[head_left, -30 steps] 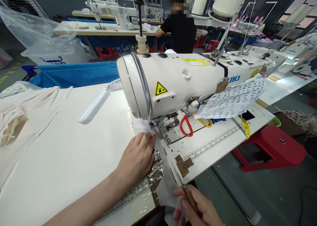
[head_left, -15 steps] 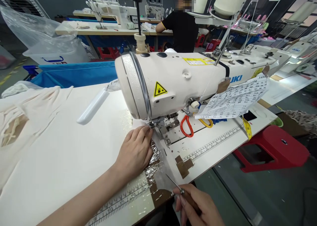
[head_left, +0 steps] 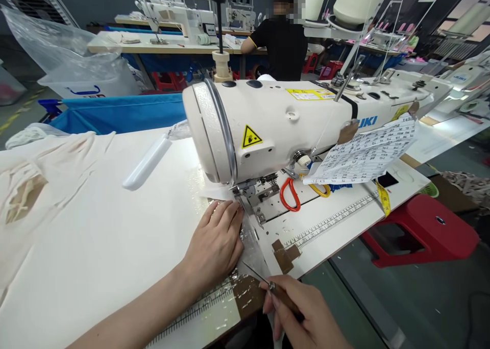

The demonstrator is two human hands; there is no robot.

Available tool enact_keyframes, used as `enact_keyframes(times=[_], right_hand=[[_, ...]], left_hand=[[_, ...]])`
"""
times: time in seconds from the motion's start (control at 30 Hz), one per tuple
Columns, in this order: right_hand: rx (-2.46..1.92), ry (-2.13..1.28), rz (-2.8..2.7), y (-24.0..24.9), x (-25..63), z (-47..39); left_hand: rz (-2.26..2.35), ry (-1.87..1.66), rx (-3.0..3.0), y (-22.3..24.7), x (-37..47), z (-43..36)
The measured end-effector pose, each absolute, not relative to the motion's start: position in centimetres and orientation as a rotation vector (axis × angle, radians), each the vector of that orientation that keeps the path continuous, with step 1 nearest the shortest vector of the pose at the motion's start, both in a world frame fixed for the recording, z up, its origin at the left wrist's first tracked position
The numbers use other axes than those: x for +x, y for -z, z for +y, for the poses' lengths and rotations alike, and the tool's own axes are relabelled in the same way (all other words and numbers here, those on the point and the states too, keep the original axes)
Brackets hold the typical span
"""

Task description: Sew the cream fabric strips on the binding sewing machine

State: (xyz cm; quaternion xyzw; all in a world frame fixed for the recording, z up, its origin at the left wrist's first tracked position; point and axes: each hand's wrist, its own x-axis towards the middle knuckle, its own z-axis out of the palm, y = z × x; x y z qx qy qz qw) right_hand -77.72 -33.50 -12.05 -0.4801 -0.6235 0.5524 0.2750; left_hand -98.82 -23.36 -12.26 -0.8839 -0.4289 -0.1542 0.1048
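Note:
My left hand (head_left: 216, 239) lies palm down on the sewing table, its fingers flat over a sheer white strip of fabric (head_left: 253, 249), fingertips just in front of the presser foot (head_left: 239, 190). In my right hand (head_left: 302, 313) is an awl (head_left: 284, 299) with a wooden handle. Its thin metal tip points up and left, over the near part of the strip and close to my left thumb. A narrow white end of fabric (head_left: 219, 192) shows left of the foot. The white sewing machine head (head_left: 264, 117) stands above, partly hiding the needle area.
Scissors with a red handle loop (head_left: 290, 195) lie under the machine arm. A handwritten sheet (head_left: 360, 152) hangs from it. Pale cloth (head_left: 42, 185) and a white plastic piece (head_left: 147, 163) lie left. A red stool (head_left: 424, 226) stands right; a person (head_left: 285, 48) sits beyond.
My left hand sits slightly farther right, and more fabric shows left of the presser foot. The awl's tip has moved left and a little up, nearer my left hand. The view has shifted slightly.

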Motion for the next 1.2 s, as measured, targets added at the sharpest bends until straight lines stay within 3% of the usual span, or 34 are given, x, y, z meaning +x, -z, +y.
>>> enact_keyframes(times=[0.5,0.67,0.8,0.9,1.07,1.2], right_hand=[[-1.211,-1.328,-1.777,10.8,-78.1,-32.0],[-0.973,-1.0,-1.95,8.1,-78.2,-31.6],[-0.802,-0.947,-1.937,6.3,-79.9,-30.6],[-0.727,-0.865,-1.972,7.2,-80.7,-30.2],[-1.154,-0.738,-2.004,10.0,-79.4,-30.0],[-1.463,-0.56,-2.051,11.3,-78.8,-28.7]], left_hand=[[-1.319,0.54,-2.647,12.7,-99.0,-22.6],[-1.294,0.542,-2.638,12.7,-99.3,-21.1],[-1.282,0.38,-2.634,12.0,-99.3,-19.7],[-1.285,0.479,-2.611,12.2,-99.5,-19.1],[-1.285,0.921,-2.735,12.9,-100.6,-18.6],[-1.269,1.036,-2.856,12.7,-101.3,-18.3]])
